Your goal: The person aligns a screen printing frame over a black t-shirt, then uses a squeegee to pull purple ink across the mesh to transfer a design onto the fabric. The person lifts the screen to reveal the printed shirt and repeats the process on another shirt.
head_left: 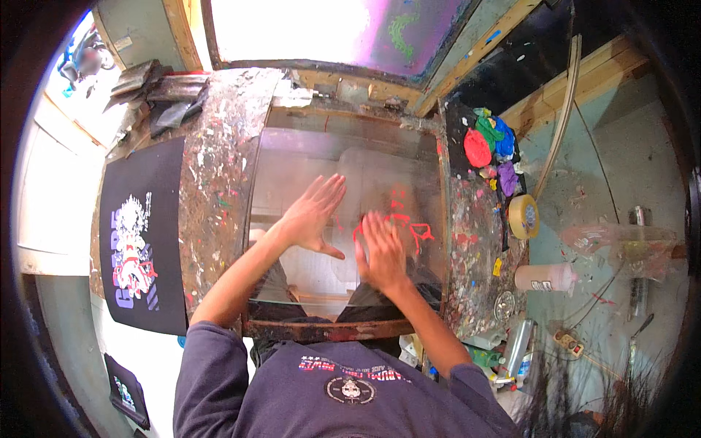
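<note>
A glass panel (pixel 292 150) set in a wooden frame lies in front of me, with reflections across it. My left hand (pixel 310 219) is spread over the left middle of the glass, thumb held apart, with nothing in it. To its right my right hand (pixel 381 252) lies flat, fingers stretched out, beside and partly over a red line design (pixel 421 232). Whether that design is on the glass itself or on a clear sheet, I cannot tell. Both palms face down and appear to touch the surface. The area under the palms is hidden.
The bench (pixel 219 168) is spattered with paint. A dark printed fabric piece (pixel 166 233) lies at left. At right are crumpled coloured paint bags (pixel 478 148), a tape roll (pixel 523 217) and a pinkish bottle (pixel 544 278). Behind the glass stands a large framed screen (pixel 292 33).
</note>
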The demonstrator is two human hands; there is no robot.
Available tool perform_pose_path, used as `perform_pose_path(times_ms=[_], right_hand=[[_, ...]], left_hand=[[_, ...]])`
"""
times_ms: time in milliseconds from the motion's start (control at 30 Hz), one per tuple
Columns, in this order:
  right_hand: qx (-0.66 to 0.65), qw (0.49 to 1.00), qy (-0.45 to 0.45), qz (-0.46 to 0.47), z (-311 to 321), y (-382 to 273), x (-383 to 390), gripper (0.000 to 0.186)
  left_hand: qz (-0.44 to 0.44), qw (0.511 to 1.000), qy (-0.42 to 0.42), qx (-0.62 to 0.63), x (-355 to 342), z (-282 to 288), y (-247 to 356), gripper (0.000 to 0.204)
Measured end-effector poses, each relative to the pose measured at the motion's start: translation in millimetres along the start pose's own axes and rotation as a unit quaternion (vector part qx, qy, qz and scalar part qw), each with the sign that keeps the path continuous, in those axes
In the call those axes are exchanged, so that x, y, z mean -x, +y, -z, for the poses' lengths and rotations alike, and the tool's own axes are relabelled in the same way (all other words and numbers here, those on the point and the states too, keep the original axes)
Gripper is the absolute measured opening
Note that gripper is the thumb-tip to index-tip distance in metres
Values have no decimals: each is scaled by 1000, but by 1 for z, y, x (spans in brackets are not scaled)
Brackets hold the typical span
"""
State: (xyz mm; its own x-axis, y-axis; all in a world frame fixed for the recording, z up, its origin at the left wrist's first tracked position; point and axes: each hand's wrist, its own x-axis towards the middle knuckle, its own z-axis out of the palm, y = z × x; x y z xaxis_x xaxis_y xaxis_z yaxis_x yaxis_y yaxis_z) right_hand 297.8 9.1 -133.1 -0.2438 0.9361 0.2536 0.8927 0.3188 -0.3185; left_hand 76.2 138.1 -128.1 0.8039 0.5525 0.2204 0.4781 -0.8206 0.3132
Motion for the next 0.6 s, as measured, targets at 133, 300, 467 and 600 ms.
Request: perform_pose_path(times_ms=[133,300,467,600], right_hand=[[-11,1000,-6,-8,-5,-18,11,67],[3,999,-4,-33,2,-1,15,74],[-21,999,-35,7,8,-32,32,75],[-17,998,15,-64,-4,2,6,79]], left_hand=[[0,1000,-8,15,4,-10,-1,150],[8,1000,-11,5,2,-1,2,150],[5,1000,-9,-4,1,-1,-3,150],[0,1000,-7,0,1,-5,0,150]])
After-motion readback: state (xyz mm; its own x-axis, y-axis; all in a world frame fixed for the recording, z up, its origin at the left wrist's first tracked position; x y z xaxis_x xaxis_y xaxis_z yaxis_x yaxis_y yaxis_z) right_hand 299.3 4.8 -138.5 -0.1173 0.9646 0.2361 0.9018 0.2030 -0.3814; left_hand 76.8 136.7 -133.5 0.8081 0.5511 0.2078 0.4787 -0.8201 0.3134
